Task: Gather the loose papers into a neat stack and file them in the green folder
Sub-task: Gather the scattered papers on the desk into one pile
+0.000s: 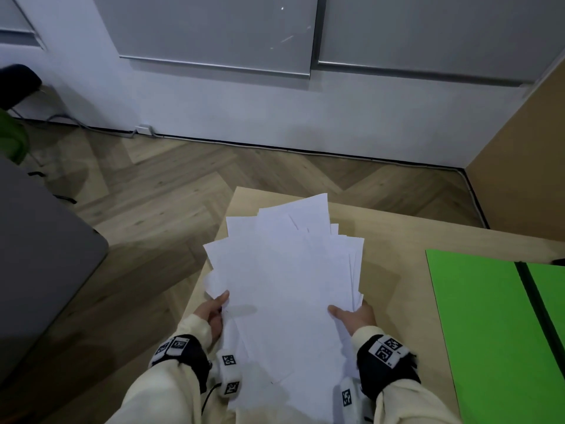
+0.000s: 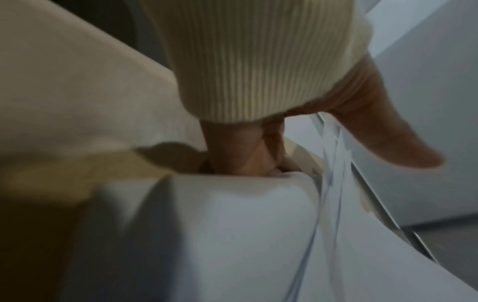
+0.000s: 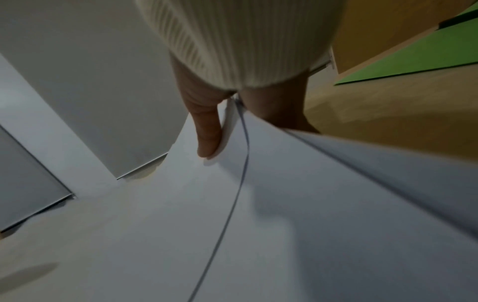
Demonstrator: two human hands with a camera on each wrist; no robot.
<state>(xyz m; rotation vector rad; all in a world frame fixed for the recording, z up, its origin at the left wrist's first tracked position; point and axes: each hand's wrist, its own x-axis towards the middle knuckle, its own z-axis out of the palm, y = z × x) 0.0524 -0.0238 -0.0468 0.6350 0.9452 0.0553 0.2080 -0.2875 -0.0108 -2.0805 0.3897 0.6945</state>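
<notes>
A fanned, uneven bundle of several white papers [image 1: 284, 280] is lifted above the light wooden table [image 1: 394, 255]. My left hand [image 1: 212, 313] grips its left edge, thumb on top and fingers underneath. My right hand [image 1: 354, 316] grips the right edge the same way. In the left wrist view the fingers [image 2: 243, 155] curl under the sheets [image 2: 232, 235]. The right wrist view has my thumb [image 3: 207, 130] pressed on the top sheet [image 3: 207, 224]. The green folder [image 1: 495, 332] lies open and flat on the table to the right, also seen as a green folder [image 3: 413, 59] corner.
The table's left edge [image 1: 208, 264] drops off to a herringbone wood floor [image 1: 153, 191]. A dark grey surface [image 1: 39, 255] stands at the left. A white wall [image 1: 244, 111] with a cable along its base runs behind, and a brown panel [image 1: 526, 154] closes the right.
</notes>
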